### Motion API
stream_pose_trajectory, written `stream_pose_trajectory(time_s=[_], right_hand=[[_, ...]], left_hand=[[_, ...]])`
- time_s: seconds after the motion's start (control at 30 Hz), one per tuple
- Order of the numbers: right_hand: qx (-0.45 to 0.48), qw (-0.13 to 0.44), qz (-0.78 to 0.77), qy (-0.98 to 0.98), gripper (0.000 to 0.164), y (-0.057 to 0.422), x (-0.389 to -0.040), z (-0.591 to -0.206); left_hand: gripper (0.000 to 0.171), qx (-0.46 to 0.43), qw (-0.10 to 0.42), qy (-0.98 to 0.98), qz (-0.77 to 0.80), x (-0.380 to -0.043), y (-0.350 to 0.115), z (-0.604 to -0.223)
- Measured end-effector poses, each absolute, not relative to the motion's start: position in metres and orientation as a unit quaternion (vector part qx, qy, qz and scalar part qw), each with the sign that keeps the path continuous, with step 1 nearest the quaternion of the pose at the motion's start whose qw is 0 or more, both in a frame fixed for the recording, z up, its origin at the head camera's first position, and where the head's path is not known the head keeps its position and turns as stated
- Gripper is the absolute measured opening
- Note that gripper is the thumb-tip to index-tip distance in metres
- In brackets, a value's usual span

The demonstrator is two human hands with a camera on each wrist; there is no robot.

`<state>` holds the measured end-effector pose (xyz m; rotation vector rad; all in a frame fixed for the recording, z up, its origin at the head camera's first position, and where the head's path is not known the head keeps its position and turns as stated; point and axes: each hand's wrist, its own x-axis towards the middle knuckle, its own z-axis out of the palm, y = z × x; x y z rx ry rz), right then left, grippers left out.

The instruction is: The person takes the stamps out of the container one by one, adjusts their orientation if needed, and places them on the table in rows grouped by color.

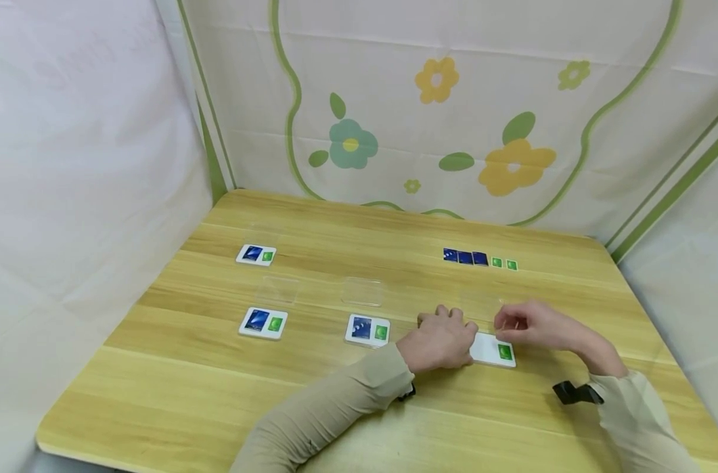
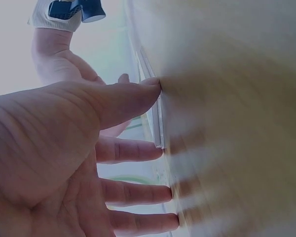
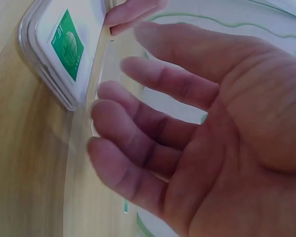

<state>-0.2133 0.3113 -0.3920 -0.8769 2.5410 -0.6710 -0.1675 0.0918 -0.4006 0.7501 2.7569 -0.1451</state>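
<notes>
A white card in a clear, round-cornered case [image 1: 491, 350] lies on the table in front of me, a small green sticker [image 3: 68, 45] at its right end. My left hand [image 1: 440, 340] steadies the left end, thumb [image 2: 123, 101] and index finger at its edges; the other fingertips touch the table. Above the right part of the case hovers my right hand [image 1: 536, 324], fingers loosely curled; in the right wrist view nothing shows between them. To the left lies a similar case [image 1: 367, 330] with a dark blue picture and a green one.
Two more filled cases [image 1: 263, 323] stand at the left. Clear lids [image 1: 362, 291] lie behind the cases. At the back right is a row of dark blue pieces [image 1: 465, 257] and small green squares [image 1: 504, 263]. Fabric walls [image 1: 406, 118] enclose the table [image 1: 157, 394].
</notes>
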Motion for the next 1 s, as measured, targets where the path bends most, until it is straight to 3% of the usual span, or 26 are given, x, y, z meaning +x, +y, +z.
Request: stream_pose_trajectory(time_s=[0.27,1.0], right_hand=[[-0.299,0.232,-0.223,0.898,0.016,0.307,-0.208,-0.393],[-0.265,0.264,-0.196,0.906,0.023,0.302,-0.202,-0.391]], left_hand=[[0.049,0.262,0.142,0.953,-0.054,-0.167,0.093,-0.4],[0.048,0.26,0.139,0.954,-0.054,-0.167,0.091,-0.401]])
